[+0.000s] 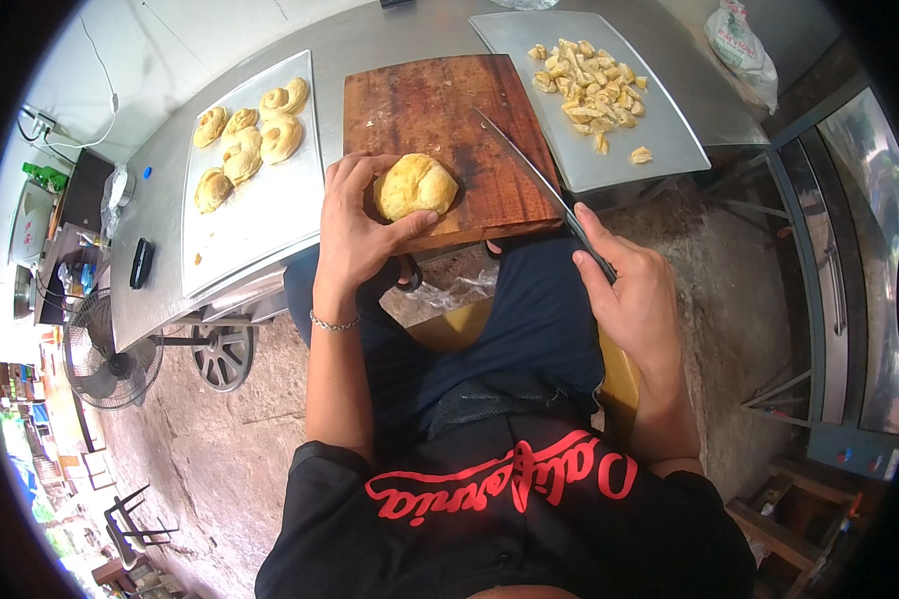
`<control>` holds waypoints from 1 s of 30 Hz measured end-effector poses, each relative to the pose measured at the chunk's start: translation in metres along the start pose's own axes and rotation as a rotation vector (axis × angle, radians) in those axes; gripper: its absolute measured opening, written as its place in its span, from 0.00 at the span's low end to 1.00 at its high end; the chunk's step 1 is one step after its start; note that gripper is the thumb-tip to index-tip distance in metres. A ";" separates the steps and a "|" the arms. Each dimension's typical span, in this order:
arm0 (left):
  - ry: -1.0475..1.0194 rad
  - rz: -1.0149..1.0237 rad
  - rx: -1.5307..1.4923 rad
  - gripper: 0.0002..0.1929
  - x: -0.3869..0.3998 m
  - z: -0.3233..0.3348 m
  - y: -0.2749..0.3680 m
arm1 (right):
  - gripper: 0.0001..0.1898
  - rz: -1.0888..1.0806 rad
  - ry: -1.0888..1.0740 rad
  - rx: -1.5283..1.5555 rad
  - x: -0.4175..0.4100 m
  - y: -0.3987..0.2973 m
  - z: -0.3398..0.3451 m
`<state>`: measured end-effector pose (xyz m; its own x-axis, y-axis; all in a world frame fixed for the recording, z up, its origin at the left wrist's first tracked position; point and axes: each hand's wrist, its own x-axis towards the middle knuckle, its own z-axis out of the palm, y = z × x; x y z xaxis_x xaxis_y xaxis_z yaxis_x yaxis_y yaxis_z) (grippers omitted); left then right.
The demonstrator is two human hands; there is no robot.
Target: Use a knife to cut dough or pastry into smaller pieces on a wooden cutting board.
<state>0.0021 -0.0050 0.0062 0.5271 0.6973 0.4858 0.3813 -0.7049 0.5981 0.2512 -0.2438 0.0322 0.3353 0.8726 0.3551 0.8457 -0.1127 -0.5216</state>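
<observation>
A round yellow bread roll (416, 187) rests near the front left of a wooden cutting board (434, 105). Around its left side curl the fingers and thumb of my left hand (359, 210). My right hand (629, 292) grips the dark handle of a long knife (521, 161). The blade slants up and left over the board's right part, apart from the roll. Left of the board, a metal tray (270, 210) carries several coiled bread rolls (241, 153). To the right, another tray (592, 168) bears a heap of cut bread pieces (588, 86).
The steel table (389, 34) runs beneath the board and trays. A black object (141, 262) lies at its left end. A pedestal fan (116, 359) stands at the left, and a glass-doored metal cabinet (831, 247) at the right. A plastic bag (742, 45) sits at the back right.
</observation>
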 end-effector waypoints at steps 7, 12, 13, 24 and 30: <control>0.007 0.009 0.003 0.35 0.000 0.001 -0.001 | 0.28 0.000 -0.002 -0.004 0.000 0.000 0.000; -0.001 0.005 -0.006 0.34 0.000 0.000 0.001 | 0.28 -0.001 0.002 -0.004 0.000 0.000 0.001; 0.006 0.003 -0.003 0.34 -0.001 0.000 0.002 | 0.28 -0.006 0.009 0.002 0.000 0.000 0.001; -0.041 -0.044 -0.016 0.34 -0.001 -0.002 0.003 | 0.28 0.006 0.006 0.004 0.000 -0.001 0.000; 0.013 -0.011 -0.097 0.33 -0.003 0.003 -0.007 | 0.28 0.011 -0.004 -0.002 0.000 0.000 -0.001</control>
<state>0.0002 -0.0021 -0.0016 0.5134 0.7071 0.4863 0.3112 -0.6815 0.6623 0.2512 -0.2442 0.0329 0.3435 0.8731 0.3461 0.8428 -0.1239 -0.5239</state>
